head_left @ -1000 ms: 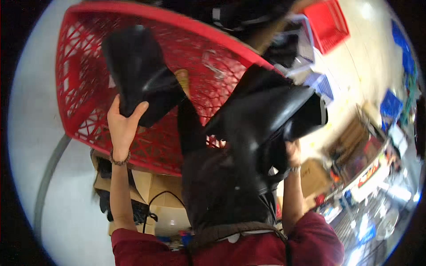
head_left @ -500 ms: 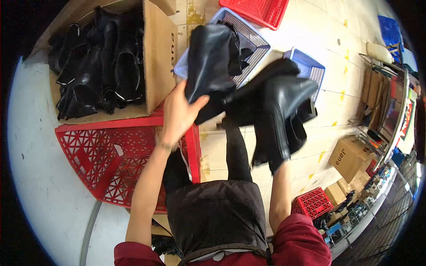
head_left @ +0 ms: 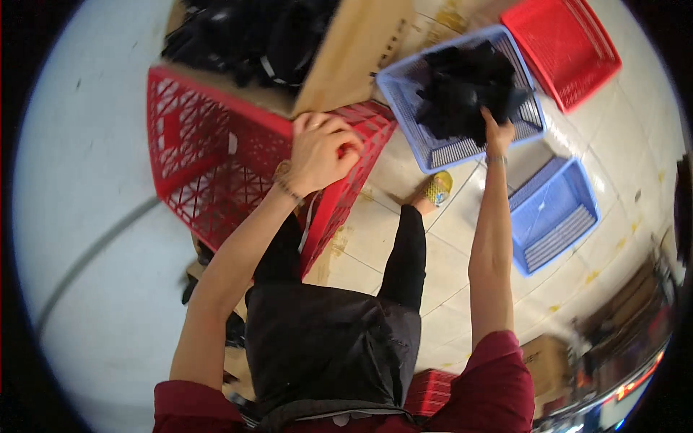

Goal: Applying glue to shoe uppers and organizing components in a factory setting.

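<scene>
My left hand (head_left: 323, 151) rests with curled fingers on the rim of a red plastic crate (head_left: 209, 166) and holds nothing. My right hand (head_left: 498, 133) reaches far out and grips the edge of a black boot (head_left: 469, 90) that lies in a blue plastic basket (head_left: 440, 151). The boot fills most of that basket. A cardboard box (head_left: 346, 54) packed with more black boots (head_left: 253, 36) sits just behind the red crate.
A second blue basket (head_left: 556, 216) stands to the right of my arm. A red basket (head_left: 570, 47) lies at the far right top. My foot in a yellow slipper (head_left: 433, 191) is on the tiled floor. Cardboard boxes (head_left: 545, 361) stand lower right.
The boots that I held up in both hands are down in the blue basket. My left hand has let go and moved onto the red crate's rim. My view has swung.
</scene>
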Available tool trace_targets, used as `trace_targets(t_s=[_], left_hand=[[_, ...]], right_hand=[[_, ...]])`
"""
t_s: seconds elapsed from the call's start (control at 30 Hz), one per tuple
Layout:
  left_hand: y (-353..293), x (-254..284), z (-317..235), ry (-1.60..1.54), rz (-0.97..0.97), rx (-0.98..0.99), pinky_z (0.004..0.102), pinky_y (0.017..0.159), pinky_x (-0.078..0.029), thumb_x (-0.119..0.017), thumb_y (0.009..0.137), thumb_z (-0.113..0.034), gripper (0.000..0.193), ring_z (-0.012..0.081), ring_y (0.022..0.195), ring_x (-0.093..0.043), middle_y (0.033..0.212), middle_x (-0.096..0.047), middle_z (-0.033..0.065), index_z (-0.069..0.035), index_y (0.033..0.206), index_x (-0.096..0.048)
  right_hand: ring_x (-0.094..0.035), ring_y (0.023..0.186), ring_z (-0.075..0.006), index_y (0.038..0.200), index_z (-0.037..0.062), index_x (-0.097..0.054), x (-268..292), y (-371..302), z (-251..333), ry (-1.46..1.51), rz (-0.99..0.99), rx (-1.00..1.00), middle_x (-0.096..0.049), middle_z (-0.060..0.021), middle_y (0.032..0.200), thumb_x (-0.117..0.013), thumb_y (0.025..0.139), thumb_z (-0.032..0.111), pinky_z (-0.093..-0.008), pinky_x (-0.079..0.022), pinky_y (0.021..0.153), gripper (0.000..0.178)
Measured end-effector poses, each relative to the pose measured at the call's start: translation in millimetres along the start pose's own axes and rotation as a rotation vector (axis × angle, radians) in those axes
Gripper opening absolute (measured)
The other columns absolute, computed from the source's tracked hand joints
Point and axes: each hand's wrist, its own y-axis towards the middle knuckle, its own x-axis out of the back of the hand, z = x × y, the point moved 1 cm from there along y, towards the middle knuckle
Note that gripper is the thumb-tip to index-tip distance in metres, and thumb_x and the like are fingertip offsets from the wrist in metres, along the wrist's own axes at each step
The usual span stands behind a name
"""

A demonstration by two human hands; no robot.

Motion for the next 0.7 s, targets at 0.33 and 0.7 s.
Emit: trace_targets(t_s=[0.33,0.7], left_hand=[[-16.0,-8.0,13.7,-0.026,-0.130,0.068,0.0474,0.101,-0.032,-0.067,0.078,-0.023,0.009,0.0216,0.100,-0.056,0.087,-0.065,-0.0020,-0.021,0.071,-0.072],[-15.6,-14.0,7.9,-0.046,-0.071,0.079,0.0471,0.100,-0.033,-0.067,0.078,-0.028,0.010,0.0213,0.100,-0.057,0.086,-0.067,-0.0006,-0.023,0.075,-0.075]], right_hand=[[-0.063,0.097,-0.0127,0.116,-0.0026,-0.068,93.9,-92.0,140.0,0.426,0.164,-0.010,-0.069,-0.0036,0.111,-0.078,0.086,0.007,-0.0281,-0.049,0.089,0.033],[-0.061,0.117,-0.0205,0.140,0.0060,-0.051,222.9,-212.0,177.5,0.652,0.166,-0.196,-0.060,-0.0077,0.136,-0.063,0.100,0.029,-0.0375,-0.048,0.103,0.048]])
